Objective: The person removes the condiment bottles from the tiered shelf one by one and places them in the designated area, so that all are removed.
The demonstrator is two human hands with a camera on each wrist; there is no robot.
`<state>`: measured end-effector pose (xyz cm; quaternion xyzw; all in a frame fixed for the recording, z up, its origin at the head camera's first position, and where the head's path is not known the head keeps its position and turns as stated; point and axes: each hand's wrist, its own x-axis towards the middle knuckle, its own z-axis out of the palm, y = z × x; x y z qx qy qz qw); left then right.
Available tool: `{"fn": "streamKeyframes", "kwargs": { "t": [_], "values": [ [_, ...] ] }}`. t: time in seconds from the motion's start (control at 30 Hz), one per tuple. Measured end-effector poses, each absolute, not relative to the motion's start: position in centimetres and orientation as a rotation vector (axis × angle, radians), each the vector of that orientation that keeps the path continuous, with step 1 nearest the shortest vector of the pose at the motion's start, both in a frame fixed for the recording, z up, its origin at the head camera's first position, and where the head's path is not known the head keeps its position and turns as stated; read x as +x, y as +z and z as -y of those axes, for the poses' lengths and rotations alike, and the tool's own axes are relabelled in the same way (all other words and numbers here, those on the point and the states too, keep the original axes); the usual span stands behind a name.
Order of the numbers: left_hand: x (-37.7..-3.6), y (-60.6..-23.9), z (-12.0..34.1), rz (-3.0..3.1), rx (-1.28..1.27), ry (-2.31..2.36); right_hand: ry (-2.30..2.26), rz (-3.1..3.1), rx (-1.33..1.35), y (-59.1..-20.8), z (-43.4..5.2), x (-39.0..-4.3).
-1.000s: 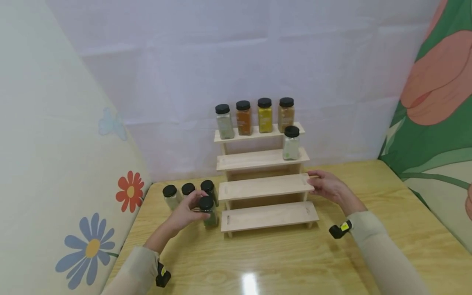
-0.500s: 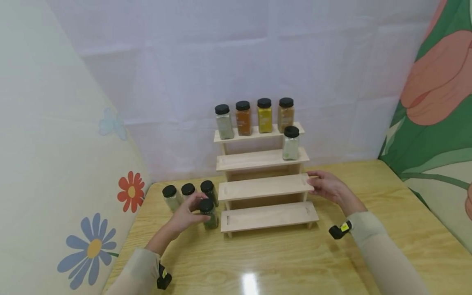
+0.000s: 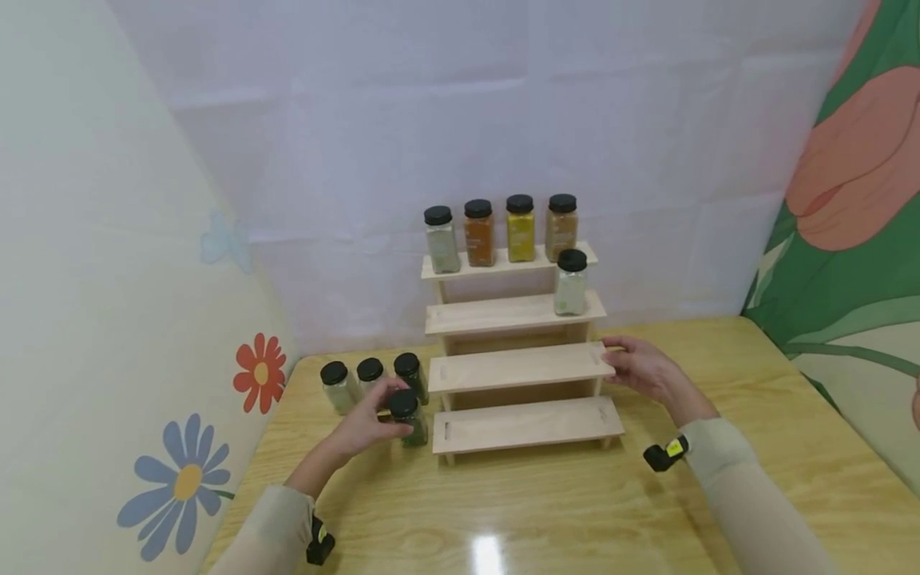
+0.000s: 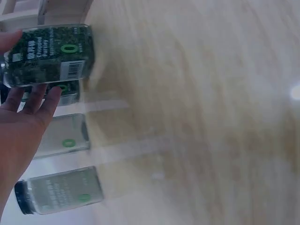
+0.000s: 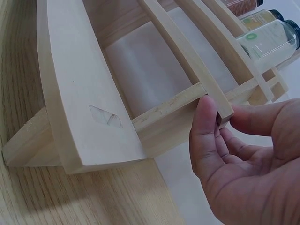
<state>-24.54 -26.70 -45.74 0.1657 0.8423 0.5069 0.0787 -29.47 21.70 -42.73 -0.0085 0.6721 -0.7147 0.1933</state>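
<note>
Progress stands at five jars on the rack (image 3: 513, 367), four on its top tier and one on the second, with four on the counter (image 3: 561, 511): left hand (image 3: 362, 423) grips the dark-herb jar (image 3: 408, 415) there, right hand (image 3: 640, 369) pinches the third tier's end.

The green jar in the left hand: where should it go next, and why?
Probably lift the green jar up onto the second shelf. The left hand already grips it on the table, the top shelf holds four jars, the second shelf holds one clear jar, and the right hand steadies the rack.
</note>
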Motion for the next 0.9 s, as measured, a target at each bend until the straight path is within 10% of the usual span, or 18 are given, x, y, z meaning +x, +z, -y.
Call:
{"fn": "streamKeyframes", "kwargs": {
  "t": [0.9],
  "values": [
    [-28.2,-33.8,19.2,-2.690,0.888,1.269,-1.991,-1.898,-0.023,-43.1,-21.9,-29.7]
  ]
}}
